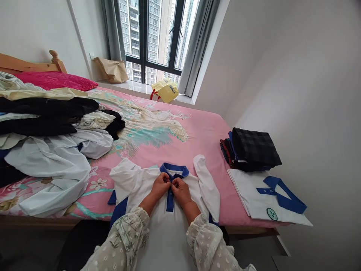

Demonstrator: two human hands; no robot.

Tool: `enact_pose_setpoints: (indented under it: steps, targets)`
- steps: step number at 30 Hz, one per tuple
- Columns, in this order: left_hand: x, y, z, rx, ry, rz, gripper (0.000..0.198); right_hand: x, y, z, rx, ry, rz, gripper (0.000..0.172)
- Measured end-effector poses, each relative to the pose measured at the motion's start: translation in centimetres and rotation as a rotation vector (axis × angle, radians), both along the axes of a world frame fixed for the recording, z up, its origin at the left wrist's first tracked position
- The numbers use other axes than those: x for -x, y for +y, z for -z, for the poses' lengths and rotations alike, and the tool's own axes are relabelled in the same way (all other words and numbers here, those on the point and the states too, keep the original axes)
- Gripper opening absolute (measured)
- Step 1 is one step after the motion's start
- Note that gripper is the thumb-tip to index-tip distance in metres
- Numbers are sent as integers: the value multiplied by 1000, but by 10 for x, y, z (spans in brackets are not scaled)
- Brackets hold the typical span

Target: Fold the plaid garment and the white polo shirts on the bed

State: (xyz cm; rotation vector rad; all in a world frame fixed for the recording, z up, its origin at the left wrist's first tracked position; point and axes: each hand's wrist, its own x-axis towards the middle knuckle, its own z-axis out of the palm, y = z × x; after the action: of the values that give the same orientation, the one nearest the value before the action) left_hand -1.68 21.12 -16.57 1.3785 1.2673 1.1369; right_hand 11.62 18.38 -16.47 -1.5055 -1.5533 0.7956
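Note:
A white polo shirt [143, 180] with a blue collar and blue button placket lies spread at the bed's front edge, its lower part hanging toward me. Both sleeves lie out to the sides. Just below the collar, my left hand [161, 184] pinches the top of the placket. My right hand [180, 191] pinches the same spot from the other side, fingertips nearly touching the left ones. Any button between the fingers is hidden.
On the pink bedspread [203, 128], a heap of loose clothes [56, 162] lies left. A folded white polo [254, 192] and a stack of dark folded clothes [255, 148] sit right. A yellow bag [166, 90] and a brown paper bag [113, 69] rest by the window.

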Motion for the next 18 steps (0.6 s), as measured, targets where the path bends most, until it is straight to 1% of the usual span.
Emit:
enact_pose_setpoints:
  steps: [4, 9, 14, 18]
  targets:
    - [-2, 4, 2, 58, -39, -29, 22, -1, 3, 2, 24, 20, 8, 8]
    - [-2, 6, 3, 103, -69, -39, 23, -4, 10, 6, 73, 79, -22, 14]
    - [-3, 8, 1, 104, -40, -64, 23, -6, 13, 7, 102, 102, -29, 13]
    - [-4, 7, 1, 72, 1, -94, 21, -6, 14, 5, 143, 120, -21, 14]
